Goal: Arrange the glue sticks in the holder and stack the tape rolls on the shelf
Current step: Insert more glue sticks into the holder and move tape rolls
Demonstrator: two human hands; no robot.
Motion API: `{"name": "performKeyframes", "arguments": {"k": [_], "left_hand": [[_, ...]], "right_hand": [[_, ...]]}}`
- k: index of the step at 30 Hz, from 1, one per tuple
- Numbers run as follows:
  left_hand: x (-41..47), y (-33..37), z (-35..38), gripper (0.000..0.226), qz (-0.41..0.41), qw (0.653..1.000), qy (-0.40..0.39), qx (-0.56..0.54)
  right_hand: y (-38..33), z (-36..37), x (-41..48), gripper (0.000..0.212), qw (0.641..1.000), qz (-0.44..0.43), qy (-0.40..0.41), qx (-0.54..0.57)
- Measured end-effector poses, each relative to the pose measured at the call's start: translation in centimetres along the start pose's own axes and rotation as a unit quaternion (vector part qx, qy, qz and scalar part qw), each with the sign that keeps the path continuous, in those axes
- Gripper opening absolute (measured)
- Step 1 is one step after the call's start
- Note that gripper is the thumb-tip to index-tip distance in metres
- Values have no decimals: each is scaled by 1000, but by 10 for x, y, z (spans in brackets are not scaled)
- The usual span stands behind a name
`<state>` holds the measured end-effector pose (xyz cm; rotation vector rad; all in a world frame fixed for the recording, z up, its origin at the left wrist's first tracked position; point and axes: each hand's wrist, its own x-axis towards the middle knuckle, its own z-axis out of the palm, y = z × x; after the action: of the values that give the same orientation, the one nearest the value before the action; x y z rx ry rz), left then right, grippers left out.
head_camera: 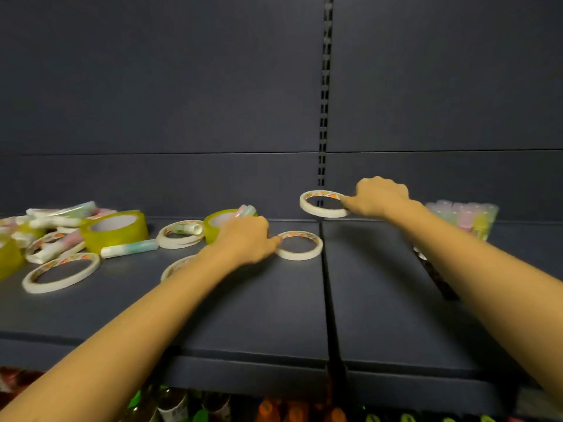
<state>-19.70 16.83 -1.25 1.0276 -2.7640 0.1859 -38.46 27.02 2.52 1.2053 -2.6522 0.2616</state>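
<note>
Our right hand [380,196] reaches to the back of the dark blue-grey metal shelf [274,315], fingers curled and knuckles up, and pinches the right rim of the raised tape ring [324,204], a thin white hoop of paper tape with a colourful printed core. We hold it tilted, clear of the shelf surface, in front of the slotted metal upright [324,86]. Our left hand [246,239] is also curled, and its fingertips close on the left rim of the flat tape ring [300,245], a matching thin white hoop that lies on the shelf just left of the seam between the two boards. A pastel pink-and-blue glue stick [245,211] pokes up just behind this hand. We cannot tell whether the hand holds it or whether it merely leans on the wide yellow-green tape roll [213,223] there. The two hands are apart, the right farther back than the left. At the right rear of the shelf stands a cluster of upright pastel glue sticks [463,217], packed side by side; the holder around them is too blurred to make out. On the left side of the shelf lies the unsorted heap: a second wide yellow-green roll [114,229], a loose mint-and-white glue stick [129,248] lying on its side in front of it, more pastel sticks piled behind [61,214], and further thin white rings [61,275], one partly hidden under our left forearm. Bottles [182,406] show dimly on the level below.
</note>
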Motion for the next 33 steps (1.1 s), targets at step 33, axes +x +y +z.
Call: {"name": "performKeyframes", "arguments": {"k": [33], "left_hand": [[-12,215,-49,44,227,964,3,-142]], "right_hand": [[232,-45,-254,45,956,283,59,-49]]}}
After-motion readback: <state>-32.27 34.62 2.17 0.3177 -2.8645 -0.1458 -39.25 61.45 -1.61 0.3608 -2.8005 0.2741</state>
